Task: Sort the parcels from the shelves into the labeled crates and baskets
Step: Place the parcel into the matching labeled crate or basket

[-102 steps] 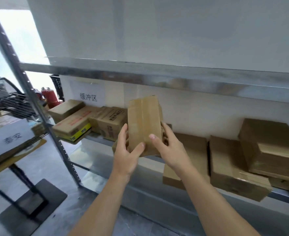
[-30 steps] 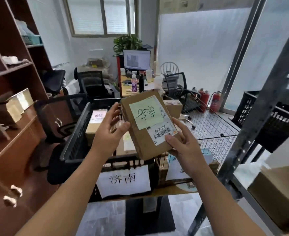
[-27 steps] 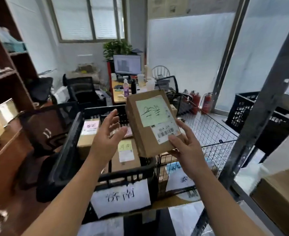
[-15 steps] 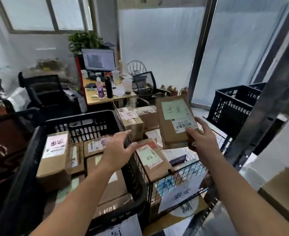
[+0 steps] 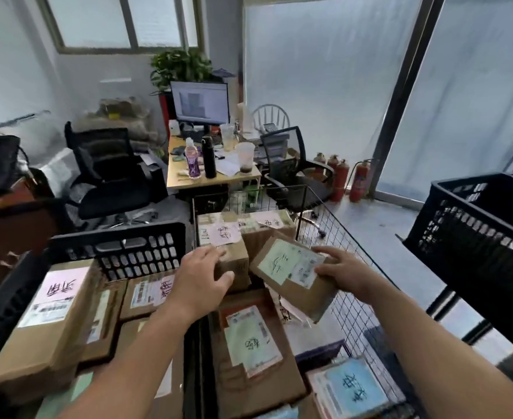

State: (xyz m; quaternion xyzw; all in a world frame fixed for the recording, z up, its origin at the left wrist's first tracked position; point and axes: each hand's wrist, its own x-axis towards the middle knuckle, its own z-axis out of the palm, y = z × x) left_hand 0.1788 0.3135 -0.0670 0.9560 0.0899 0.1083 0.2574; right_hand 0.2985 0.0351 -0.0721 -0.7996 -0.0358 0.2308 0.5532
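- Nearest me, below and short of both hands, a flat parcel (image 5: 249, 343) with a green label lies face up on the load in the wire basket (image 5: 358, 313). It fills most of the ground under the fingers.
- My right hand (image 5: 342, 275) holds the parcel (image 5: 291, 276) in the air over the basket. Its fingers (image 5: 324, 252) are curled on the right long edge, with the thumb on the labelled face. I cannot tell how the fingers lie underneath.
- The parcel reaches left from those fingers. Its long axis runs across them, from the far left to the near right, and the green-labelled face tilts up toward me.
- Judgement: the drop turns on this. The free end hangs over the gap between the flat parcel and the boxes beyond, so a straight descent should seat it. The basket wall lies just right of the fingers and could catch the knuckles.
- My left hand (image 5: 200, 279) is left of the parcel and apart from it. Its fingers (image 5: 209, 252) are loosely spread and hold nothing. The right hand is the nearer one, and the only one carrying anything.
- Just beyond the left fingertips stands a pink-labelled box (image 5: 222, 237) in the basket. I cannot tell whether the fingertips touch it.
- Left of the left hand is the black crate (image 5: 119, 240), filled with pink-labelled parcels.
- Far right of the right hand, well apart, stands a second black crate (image 5: 475, 237).
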